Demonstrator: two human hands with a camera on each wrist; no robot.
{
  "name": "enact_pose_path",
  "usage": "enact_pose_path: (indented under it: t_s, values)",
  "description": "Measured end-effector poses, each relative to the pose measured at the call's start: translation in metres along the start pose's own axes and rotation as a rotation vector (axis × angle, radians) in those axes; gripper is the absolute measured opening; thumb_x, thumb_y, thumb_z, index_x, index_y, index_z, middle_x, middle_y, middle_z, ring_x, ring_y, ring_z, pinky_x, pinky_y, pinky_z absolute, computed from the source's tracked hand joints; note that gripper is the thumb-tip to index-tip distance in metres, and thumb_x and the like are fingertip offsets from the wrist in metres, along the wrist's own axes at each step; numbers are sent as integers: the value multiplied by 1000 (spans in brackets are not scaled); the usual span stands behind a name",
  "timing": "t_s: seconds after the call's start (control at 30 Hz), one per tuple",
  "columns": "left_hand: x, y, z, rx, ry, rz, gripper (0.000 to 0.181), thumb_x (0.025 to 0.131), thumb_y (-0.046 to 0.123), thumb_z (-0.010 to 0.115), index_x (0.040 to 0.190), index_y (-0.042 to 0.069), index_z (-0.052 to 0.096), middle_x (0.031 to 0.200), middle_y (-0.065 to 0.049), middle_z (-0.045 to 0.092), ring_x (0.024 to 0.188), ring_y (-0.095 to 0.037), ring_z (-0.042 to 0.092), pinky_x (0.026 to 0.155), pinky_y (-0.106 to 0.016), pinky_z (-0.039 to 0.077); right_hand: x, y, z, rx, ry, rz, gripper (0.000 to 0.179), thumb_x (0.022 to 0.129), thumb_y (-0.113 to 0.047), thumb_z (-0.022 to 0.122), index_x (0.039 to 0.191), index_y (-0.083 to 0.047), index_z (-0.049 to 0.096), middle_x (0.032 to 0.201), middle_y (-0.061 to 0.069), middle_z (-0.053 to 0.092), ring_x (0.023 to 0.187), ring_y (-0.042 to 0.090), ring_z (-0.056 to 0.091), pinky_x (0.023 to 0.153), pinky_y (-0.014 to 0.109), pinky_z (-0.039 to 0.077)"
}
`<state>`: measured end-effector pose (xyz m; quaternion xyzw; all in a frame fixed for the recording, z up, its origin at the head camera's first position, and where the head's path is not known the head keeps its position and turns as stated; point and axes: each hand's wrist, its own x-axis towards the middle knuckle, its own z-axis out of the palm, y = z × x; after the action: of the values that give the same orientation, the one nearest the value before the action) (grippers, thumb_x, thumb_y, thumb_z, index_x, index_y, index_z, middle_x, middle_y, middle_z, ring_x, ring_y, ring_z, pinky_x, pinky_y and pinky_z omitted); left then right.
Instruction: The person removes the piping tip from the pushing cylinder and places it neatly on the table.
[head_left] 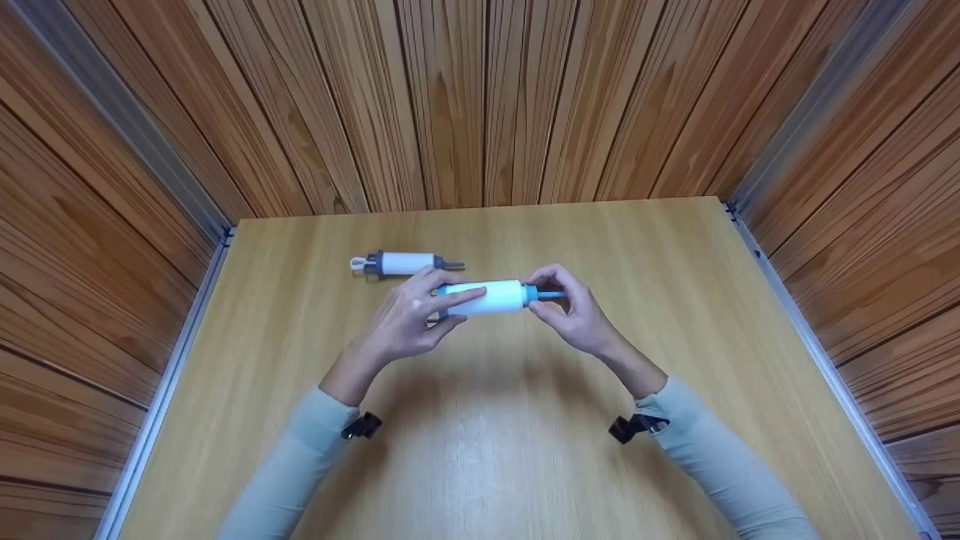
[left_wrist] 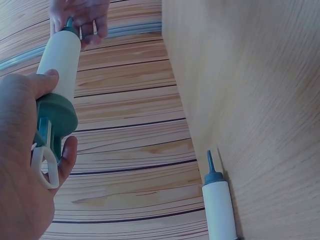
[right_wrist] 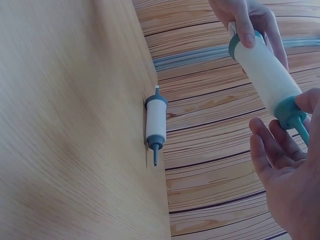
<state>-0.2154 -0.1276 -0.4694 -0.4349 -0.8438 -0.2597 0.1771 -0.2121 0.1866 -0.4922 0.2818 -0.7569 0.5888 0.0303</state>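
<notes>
In the head view, a large plastic syringe [head_left: 499,297] with a white barrel, teal end caps and a thin teal nozzle is held level above the table. My left hand [head_left: 412,309] grips its rear end, index finger along the barrel. A white loop handle [left_wrist: 46,167] sticks out behind the rear cap in the left wrist view. My right hand [head_left: 574,315] pinches the front cap [right_wrist: 291,112] between thumb and fingers, with the nozzle passing beside the palm. A second syringe [head_left: 407,263], with dark blue-grey ends, lies on the table behind my left hand.
The wooden table [head_left: 480,450] stretches beneath both hands. Plank walls [head_left: 450,97] enclose it at the back and sides, with metal rails [head_left: 832,360] along the side edges. The second syringe's nozzle points right in the head view.
</notes>
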Motion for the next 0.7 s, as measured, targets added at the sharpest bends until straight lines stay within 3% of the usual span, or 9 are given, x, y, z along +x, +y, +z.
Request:
enact_pose_path:
  t_s: [0.2, 0.47, 0.7]
  values:
    - [-2, -2, 1, -13, -2, -14, 49, 100, 18, 87, 147, 23, 76, 141, -15, 75, 119, -34, 71, 99, -50, 67, 1, 2, -1, -7, 13, -26, 35, 102, 9, 71, 134, 14, 58, 131, 26, 69, 122, 2, 70, 110, 20, 58]
    - [-5, -7, 0, -46, 52, -19, 48, 96, 12, 90, 143, 20, 79, 138, -16, 77, 118, -35, 72, 96, -53, 67, 0, 7, -4, 25, 21, -77, 34, 99, 14, 70, 130, 18, 57, 124, -4, 69, 116, 1, 71, 108, 18, 60]
    - [-11, -16, 1, -73, 80, -52, 48, 95, 10, 90, 142, 18, 80, 138, -16, 77, 125, -36, 72, 105, -55, 65, -2, 11, -8, 52, 32, -105, 34, 99, 16, 70, 131, 17, 57, 122, -8, 70, 114, 2, 72, 107, 18, 60]
